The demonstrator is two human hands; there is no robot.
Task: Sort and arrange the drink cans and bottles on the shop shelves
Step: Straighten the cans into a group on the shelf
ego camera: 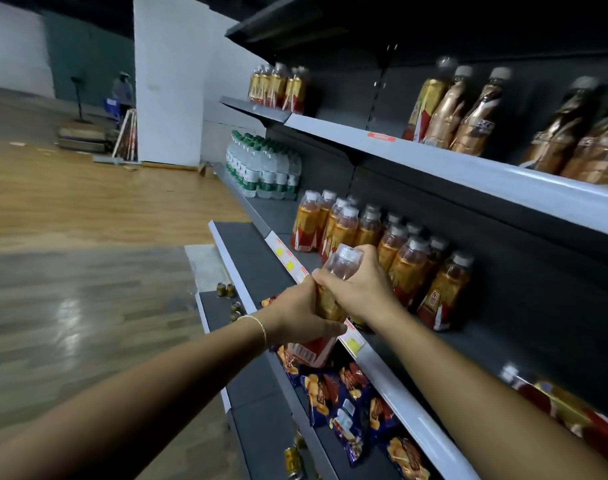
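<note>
Left grip (295,317) and right grip (361,289) both clamp the bottle (326,303) over the shelf (389,375) lip, bare shelf just beyond. Label's mostly hidden.

Both your bare forearms reach forward and converge on the bottle (342,263). Your left hand (300,317) grips the bottle's lower half from its left side, with the thumb lying across its front. Your right hand (359,289) wraps the bottle's upper half from the right, its fingers (325,277) curled round to the left side and the knuckles facing up.
</note>
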